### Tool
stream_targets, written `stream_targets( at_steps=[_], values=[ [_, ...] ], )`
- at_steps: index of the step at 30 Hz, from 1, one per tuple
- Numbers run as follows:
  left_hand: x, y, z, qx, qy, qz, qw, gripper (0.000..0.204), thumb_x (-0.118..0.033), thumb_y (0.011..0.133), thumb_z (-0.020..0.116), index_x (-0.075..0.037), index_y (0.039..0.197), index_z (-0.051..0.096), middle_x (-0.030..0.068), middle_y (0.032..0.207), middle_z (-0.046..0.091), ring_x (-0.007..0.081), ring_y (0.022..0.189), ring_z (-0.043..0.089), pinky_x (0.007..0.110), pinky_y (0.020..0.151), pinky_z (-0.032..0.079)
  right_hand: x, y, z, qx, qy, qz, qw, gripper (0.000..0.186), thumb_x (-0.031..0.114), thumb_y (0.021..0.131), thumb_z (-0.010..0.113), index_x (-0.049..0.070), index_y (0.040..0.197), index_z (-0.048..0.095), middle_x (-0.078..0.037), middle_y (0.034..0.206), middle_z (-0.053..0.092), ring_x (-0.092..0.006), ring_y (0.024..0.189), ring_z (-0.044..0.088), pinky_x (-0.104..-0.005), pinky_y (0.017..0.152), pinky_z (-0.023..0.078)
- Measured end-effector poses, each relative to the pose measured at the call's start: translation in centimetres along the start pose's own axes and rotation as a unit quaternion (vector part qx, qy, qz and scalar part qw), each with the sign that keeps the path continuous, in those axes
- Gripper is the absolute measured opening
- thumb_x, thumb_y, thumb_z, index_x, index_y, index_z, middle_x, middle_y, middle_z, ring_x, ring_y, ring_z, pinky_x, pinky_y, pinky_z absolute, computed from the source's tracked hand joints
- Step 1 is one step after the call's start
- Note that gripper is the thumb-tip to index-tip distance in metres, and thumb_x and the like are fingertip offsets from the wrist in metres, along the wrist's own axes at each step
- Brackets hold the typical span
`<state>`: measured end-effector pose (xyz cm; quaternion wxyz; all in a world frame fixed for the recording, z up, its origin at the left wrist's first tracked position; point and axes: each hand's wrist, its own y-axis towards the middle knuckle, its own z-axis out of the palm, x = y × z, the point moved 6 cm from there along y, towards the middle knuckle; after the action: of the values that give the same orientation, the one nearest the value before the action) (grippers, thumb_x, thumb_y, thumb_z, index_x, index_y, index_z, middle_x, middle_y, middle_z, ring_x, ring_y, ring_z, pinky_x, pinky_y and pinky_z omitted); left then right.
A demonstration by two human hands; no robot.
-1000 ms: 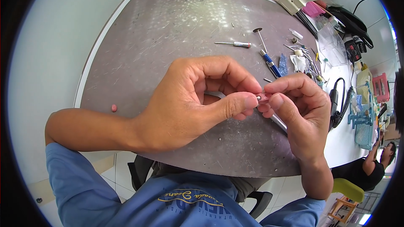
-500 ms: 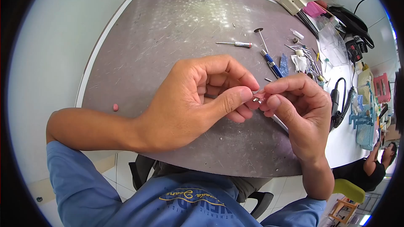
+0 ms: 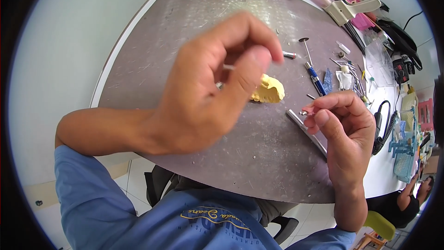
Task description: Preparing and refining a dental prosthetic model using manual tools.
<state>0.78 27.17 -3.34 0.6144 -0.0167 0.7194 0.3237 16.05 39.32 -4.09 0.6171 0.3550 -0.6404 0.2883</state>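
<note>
My right hand is closed, pinching a small pink piece with shiny metal bits between thumb and fingers. It looks like a partial denture, though most is covered by the fingertips. My left hand is raised over the table with bent fingers, blurred by motion. Whether anything sits inside its curled fingers is unclear. Behind it, partly hidden, a yellow dental cast lies on the table. A silver pen-shaped handpiece lies just left of my right hand, passing partly behind it.
Beyond my right hand lie a blue pen-like holder with a disc tip and a cluster of small burs. A screwdriver handle shows past my left fingers. Blue baskets and a seated person are at right.
My hands have parted. The left has lifted up and away, uncovering the yellow cast; the right keeps the pink piece, slightly further right. The view has shifted a little.
</note>
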Motion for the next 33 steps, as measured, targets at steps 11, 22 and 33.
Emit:
stream_targets(
  at_steps=[11, 22, 33],
  values=[
    [0.3, -0.9, 1.3, 0.101, 0.115, -0.130, 0.980, 0.011, -0.011, 0.096, 0.054, -0.001, 0.101, 0.056, 0.0062, 0.085, 0.061, 0.0081, 0.060, 0.055, 0.023, 0.050, 0.043, 0.2, -0.1, 0.7, 0.025, -0.020, -0.024, 0.999, 0.012, 0.006, 0.088, 0.066, -0.003, 0.095, 0.062, -0.012, 0.086, 0.069, -0.0111, 0.072, 0.063, -0.0231, 0.068, 0.051],
    [0.0, 0.4, 1.6, 0.116, 0.430, 0.135, 0.885, 0.036, -0.008, 0.070, 0.071, -0.003, 0.104, 0.059, 0.0103, 0.089, 0.058, 0.0297, 0.085, 0.056, 0.037, 0.076, 0.046, -0.6, 0.3, -0.4, 0.018, 0.055, 0.025, 0.998, 0.013, 0.003, 0.090, 0.064, -0.005, 0.100, 0.063, -0.013, 0.091, 0.069, -0.0120, 0.080, 0.066, -0.0227, 0.072, 0.053],
    [-0.3, 0.0, 1.4, 0.118, 0.098, -0.096, 0.983, 0.024, -0.003, 0.088, 0.064, 0.001, 0.111, 0.059, 0.0123, 0.099, 0.066, 0.0185, 0.088, 0.066, 0.030, 0.074, 0.053, -0.2, 0.0, 0.3, 0.026, 0.019, 0.018, 0.999, 0.015, 0.008, 0.089, 0.065, -0.003, 0.098, 0.062, -0.012, 0.088, 0.068, -0.0114, 0.076, 0.063, -0.0225, 0.069, 0.050]
  ],
)
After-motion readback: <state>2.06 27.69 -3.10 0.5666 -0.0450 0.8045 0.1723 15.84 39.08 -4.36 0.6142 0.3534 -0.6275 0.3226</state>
